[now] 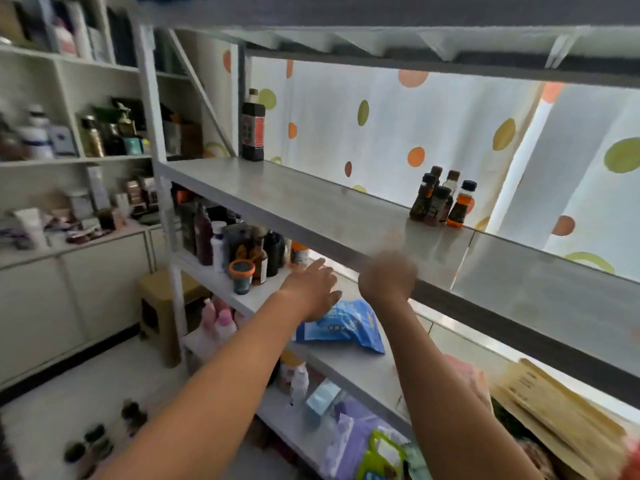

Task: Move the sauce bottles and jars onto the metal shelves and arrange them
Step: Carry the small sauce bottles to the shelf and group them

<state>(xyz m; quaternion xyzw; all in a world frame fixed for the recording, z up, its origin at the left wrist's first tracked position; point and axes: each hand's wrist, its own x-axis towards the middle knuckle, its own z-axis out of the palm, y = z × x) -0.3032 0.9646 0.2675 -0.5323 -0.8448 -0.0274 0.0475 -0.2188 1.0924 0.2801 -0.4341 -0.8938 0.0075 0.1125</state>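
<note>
A white metal rack [311, 209] stands before a dotted curtain. Nearest, the right hand [387, 277] is blurred at the front edge of its upper shelf, seemingly curled, grip unclear. Left of it, the left hand [311, 289] reaches with fingers spread and empty toward upright bottles and jars [249, 251] further left and deeper in; it looks nearer them. Beyond the right hand, small sauce bottles [441, 202] stand on the upper shelf.

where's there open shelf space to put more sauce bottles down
The upper shelf is mostly bare between the tall dark bottle at its back left and the cluster of small bottles toward the right. The shelf below is crowded at its left end with bottles and jars; a blue packet lies under the left hand.
</note>
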